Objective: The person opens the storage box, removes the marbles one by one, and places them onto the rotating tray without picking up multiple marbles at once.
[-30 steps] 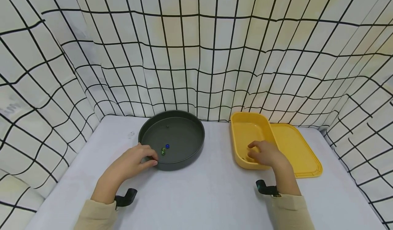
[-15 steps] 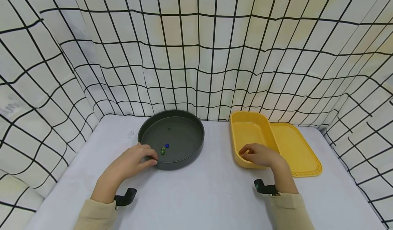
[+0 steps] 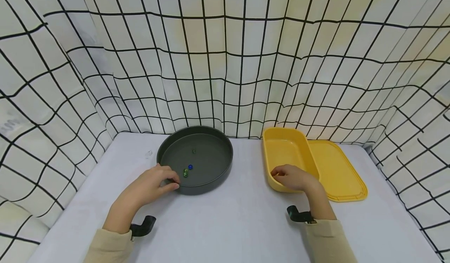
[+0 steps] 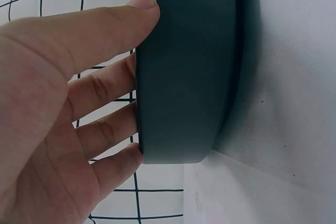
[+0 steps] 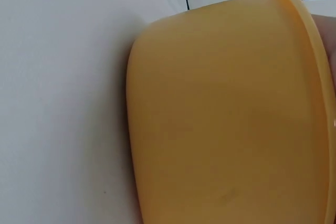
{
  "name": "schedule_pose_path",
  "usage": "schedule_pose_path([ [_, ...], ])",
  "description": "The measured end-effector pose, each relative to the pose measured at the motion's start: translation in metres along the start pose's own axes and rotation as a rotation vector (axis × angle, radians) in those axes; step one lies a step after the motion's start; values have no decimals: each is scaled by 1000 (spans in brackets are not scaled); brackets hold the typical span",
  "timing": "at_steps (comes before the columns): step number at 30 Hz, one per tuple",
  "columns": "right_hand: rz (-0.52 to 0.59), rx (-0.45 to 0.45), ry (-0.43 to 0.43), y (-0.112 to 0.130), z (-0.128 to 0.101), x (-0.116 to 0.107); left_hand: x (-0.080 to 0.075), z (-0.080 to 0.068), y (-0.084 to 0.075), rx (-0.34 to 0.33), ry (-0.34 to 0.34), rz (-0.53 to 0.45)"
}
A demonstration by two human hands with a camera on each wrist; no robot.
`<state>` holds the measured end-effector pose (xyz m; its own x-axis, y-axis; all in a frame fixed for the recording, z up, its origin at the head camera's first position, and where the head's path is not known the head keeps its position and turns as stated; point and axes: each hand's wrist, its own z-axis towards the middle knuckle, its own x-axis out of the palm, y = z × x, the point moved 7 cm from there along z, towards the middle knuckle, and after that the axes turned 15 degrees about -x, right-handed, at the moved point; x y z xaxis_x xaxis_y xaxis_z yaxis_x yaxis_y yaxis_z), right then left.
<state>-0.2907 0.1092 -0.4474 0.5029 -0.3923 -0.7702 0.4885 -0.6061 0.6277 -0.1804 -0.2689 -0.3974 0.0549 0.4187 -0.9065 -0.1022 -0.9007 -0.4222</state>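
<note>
My left hand [image 3: 154,181] grips the near left rim of a round dark grey pan [image 3: 211,157]. In the left wrist view its thumb [image 4: 142,9] lies on the pan's outer wall [image 4: 184,77], with the other fingers over the rim. Inside the pan sit a small blue marble [image 3: 190,167], green marbles [image 3: 185,173] close beside it, and a small dark green one [image 3: 194,151] farther back. My right hand [image 3: 293,177] reaches down into the near end of a yellow plastic box [image 3: 286,148]. Its fingertips are hidden by the box wall, so I cannot tell whether they hold anything.
A yellow lid [image 3: 339,171] lies flat against the box's right side. Black-lined white fabric [image 3: 225,71] rises behind and at both sides of the white-covered table [image 3: 225,224]. Black wrist cameras [image 3: 144,227] sit under both wrists.
My right hand has moved lower and slightly left in the yellow box, its fingers now drawn together. The dark green marble has rolled nearer in the pan. The left hand stays on the rim.
</note>
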Motion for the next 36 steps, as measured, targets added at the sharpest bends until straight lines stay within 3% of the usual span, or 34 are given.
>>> schedule_pose_path([
  [12, 68, -9, -16, -1, 1, 3, 0, 0, 0, 0, -2, 2],
  [25, 74, 2, -21, -4, 1, 4, -1, -1, 0, -1, 0, 8],
  [36, 69, -43, -35, -1, 1, 1, 1, 0, 1, 0, -1, 5],
])
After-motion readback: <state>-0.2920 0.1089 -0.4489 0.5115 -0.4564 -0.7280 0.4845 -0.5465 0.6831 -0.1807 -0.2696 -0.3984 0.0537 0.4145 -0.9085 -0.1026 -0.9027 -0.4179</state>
